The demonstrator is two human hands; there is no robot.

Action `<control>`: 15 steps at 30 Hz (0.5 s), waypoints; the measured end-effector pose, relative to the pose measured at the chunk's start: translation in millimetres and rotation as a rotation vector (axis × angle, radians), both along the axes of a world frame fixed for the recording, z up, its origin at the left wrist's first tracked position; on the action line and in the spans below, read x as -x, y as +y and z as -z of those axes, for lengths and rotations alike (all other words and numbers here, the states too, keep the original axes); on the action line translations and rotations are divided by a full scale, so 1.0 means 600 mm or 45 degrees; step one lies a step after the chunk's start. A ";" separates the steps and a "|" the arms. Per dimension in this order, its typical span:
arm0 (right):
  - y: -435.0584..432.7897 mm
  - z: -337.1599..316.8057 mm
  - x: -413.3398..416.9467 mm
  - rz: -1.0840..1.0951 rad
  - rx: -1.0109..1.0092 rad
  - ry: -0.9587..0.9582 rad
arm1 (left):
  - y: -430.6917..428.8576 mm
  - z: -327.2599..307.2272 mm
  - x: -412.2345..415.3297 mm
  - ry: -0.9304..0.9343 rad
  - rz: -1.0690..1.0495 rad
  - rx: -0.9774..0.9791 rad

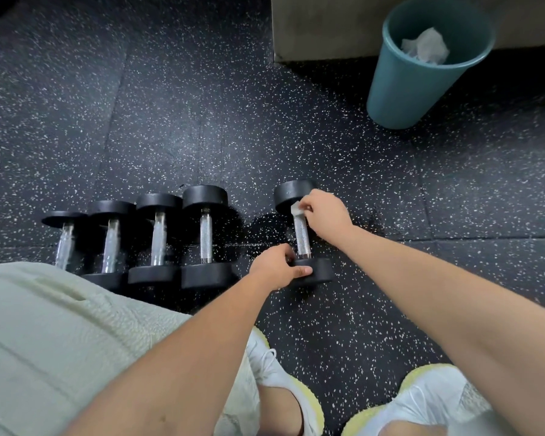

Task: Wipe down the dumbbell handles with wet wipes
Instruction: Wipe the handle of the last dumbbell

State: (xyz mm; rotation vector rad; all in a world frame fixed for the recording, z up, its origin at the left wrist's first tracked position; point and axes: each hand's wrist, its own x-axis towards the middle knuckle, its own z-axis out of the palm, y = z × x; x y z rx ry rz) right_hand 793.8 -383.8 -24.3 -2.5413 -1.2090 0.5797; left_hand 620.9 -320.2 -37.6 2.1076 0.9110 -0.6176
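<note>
A black dumbbell with a knurled chrome handle lies alone on the speckled rubber floor, right of a row. My left hand grips its near weight head. My right hand pinches a white wet wipe against the far end of the handle, just below the far head. Part of the wipe is hidden under my fingers.
Several more black dumbbells lie side by side to the left. A teal bin holding crumpled white wipes stands far right beside a concrete block. My white shoes are at the bottom.
</note>
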 end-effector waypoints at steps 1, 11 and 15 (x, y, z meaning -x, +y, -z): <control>0.005 0.008 0.005 0.031 -0.005 -0.014 | 0.000 0.001 0.001 -0.002 -0.003 0.003; -0.020 0.013 0.034 -0.205 0.137 0.066 | 0.008 0.001 0.002 -0.005 -0.013 0.059; 0.003 0.018 0.020 -0.058 -0.009 -0.050 | 0.012 0.002 0.005 0.011 -0.010 0.036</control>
